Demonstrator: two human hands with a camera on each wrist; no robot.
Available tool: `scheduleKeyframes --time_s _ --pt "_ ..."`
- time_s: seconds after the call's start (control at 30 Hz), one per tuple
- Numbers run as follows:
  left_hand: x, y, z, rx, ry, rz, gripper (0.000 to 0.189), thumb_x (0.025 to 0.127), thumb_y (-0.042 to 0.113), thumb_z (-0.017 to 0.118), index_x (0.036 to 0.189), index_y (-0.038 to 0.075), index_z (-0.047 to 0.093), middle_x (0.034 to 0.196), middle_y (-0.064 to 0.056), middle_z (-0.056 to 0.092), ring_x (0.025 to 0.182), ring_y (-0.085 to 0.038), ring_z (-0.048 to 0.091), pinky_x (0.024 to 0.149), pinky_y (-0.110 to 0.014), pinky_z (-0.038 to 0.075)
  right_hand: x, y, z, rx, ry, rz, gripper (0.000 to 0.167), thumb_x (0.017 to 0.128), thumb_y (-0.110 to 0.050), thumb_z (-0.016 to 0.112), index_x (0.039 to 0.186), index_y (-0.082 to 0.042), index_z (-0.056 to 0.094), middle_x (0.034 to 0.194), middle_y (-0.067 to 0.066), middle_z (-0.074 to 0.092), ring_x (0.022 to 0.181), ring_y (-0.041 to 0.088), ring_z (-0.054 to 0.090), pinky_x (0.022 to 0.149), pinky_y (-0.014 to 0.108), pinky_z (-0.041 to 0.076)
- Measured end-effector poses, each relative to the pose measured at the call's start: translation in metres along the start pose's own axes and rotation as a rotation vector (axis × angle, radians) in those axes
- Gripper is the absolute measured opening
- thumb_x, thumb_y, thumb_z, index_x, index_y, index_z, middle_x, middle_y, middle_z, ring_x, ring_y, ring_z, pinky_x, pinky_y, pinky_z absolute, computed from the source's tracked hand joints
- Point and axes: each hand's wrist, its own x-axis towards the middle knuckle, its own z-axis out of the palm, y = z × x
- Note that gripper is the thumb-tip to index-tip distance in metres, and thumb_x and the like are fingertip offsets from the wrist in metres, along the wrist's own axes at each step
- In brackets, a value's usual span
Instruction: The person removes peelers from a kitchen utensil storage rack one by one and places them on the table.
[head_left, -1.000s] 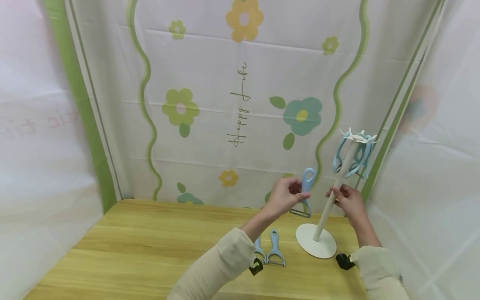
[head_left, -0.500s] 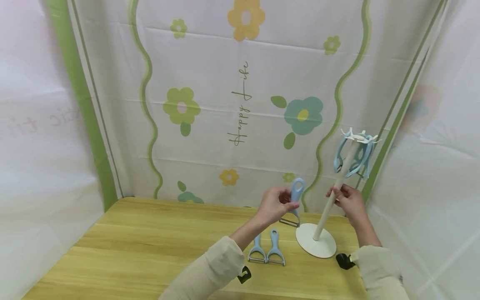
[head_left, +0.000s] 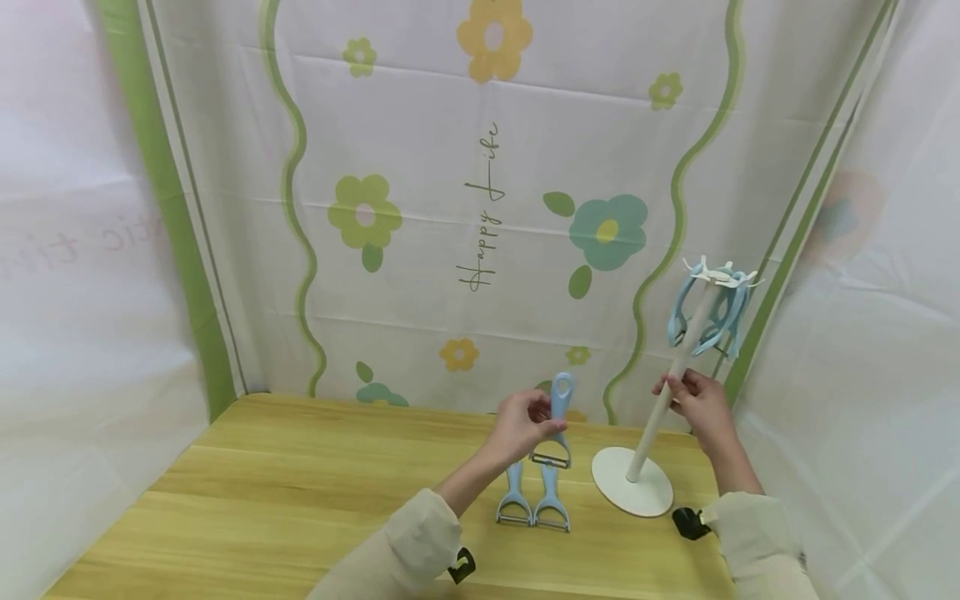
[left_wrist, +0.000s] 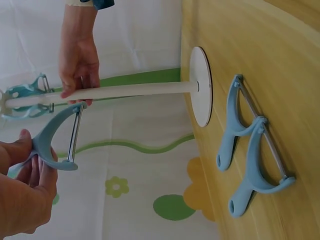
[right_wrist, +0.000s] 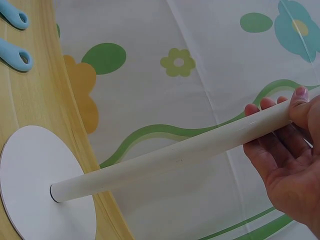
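My left hand [head_left: 519, 427] pinches a light blue Y-shaped peeler [head_left: 561, 400] by its handle, ring end up and blade down, above the table. Its metal blade [left_wrist: 75, 131] shows plainly in the left wrist view. Two matching peelers, one on the left [head_left: 514, 497] and one on the right [head_left: 551, 497], lie side by side on the wood below. With fingers and thumb around the post, my right hand [head_left: 701, 404] holds a white stand [head_left: 651, 433]. Several blue peelers [head_left: 678, 312] hang from the hooks at its top.
The stand's round white base [head_left: 632, 492] sits on the wooden table [head_left: 300, 492] near its right side. A flower-printed curtain [head_left: 420, 292] rises behind the table, and white sheets hang at both sides.
My left hand has moved left and down, away from the stand, carrying the peeler toward the two lying ones. My right hand stays on the post.
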Motion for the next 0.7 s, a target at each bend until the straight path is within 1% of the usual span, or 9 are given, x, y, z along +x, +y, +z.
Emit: scheduleKeyframes --time_s 0.07,0.17,0.3,0.4,0.53,0.7 --pt "-0.002 -0.004 -0.003 0.009 0.004 -0.006 0.018 0.083 0.011 0.080 0.095 0.001 0.071 0.087 -0.010 0.073 0.071 -0.006 0.063 0.066 -0.017 0.054 0.000 0.000 0.000 0.006 0.000 0.001 0.048 0.104 -0.034 0.049 0.121 0.011 0.057 0.087 -0.022 0.068 0.087 -0.009 0.064 0.078 0.016 0.057" --pt "-0.005 -0.008 -0.008 0.018 0.010 -0.020 0.017 0.083 0.011 0.080 0.094 0.002 0.071 0.086 -0.009 0.073 0.071 -0.007 0.063 0.066 -0.017 0.054 0.000 0.000 0.000 0.009 -0.001 0.003 0.047 0.104 -0.033 0.048 0.121 0.011 0.057 0.088 -0.022 0.068 0.087 -0.009 0.065 0.078 0.015 0.056" --pt "-0.009 -0.014 -0.013 0.015 0.008 -0.042 0.015 0.083 0.008 0.080 0.093 0.001 0.070 0.085 -0.009 0.073 0.070 -0.008 0.063 0.065 -0.018 0.054 -0.001 -0.001 0.001 -0.010 0.002 0.011 0.049 0.105 -0.032 0.048 0.124 0.013 0.055 0.089 -0.021 0.069 0.087 -0.009 0.064 0.081 0.022 0.059" --pt "-0.012 -0.021 -0.016 0.010 0.003 -0.054 0.014 0.083 0.007 0.079 0.092 0.000 0.070 0.084 -0.009 0.072 0.070 -0.009 0.064 0.065 -0.019 0.054 -0.001 -0.001 0.001 -0.025 0.002 0.017 0.050 0.105 -0.032 0.047 0.126 0.013 0.054 0.090 -0.021 0.068 0.088 -0.009 0.063 0.083 0.024 0.059" --pt "-0.015 -0.030 -0.020 0.014 0.007 -0.061 0.015 0.083 0.006 0.079 0.091 -0.001 0.069 0.084 -0.010 0.072 0.071 -0.010 0.065 0.066 -0.020 0.056 -0.001 -0.001 0.001 -0.025 0.003 0.017 0.051 0.105 -0.032 0.047 0.126 0.013 0.053 0.089 -0.023 0.067 0.087 -0.010 0.063 0.081 0.020 0.058" --pt "-0.020 -0.039 -0.024 0.033 0.008 -0.090 0.015 0.083 0.004 0.078 0.092 -0.002 0.067 0.085 -0.011 0.071 0.071 -0.013 0.067 0.065 -0.023 0.058 0.000 0.001 0.000 -0.027 0.008 0.006 0.050 0.106 -0.031 0.046 0.126 0.014 0.054 0.088 -0.024 0.067 0.087 -0.012 0.063 0.080 0.021 0.059"
